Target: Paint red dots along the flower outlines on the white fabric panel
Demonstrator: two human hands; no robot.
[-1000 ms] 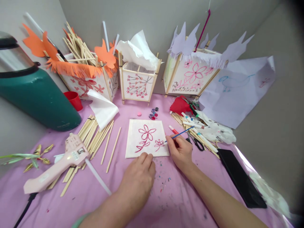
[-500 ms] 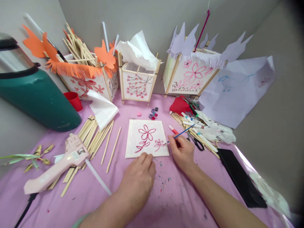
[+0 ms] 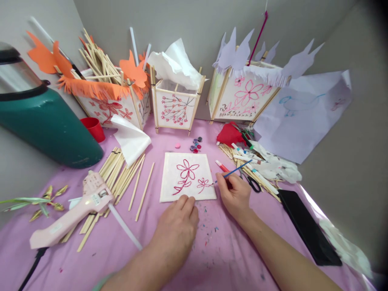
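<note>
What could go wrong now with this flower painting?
1. The left hand presses the white square paper panel close to the red flower lines; if these are wet, its fingers may smear them.
2. The right hand, holding the thin blue brush, may bump the red marker beside it.

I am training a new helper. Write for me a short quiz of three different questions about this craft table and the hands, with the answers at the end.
1. True or false: the right hand holds a thin blue brush in its grip.
2. What do the fingertips of the left hand rest on?
A) the pink glue gun
B) the white panel
C) the scissors
3. How many red flowers are drawn on the panel?

Key: 1. True. 2. B, at the panel's near edge. 3. Two: a large one with a stem and a small one.
</note>
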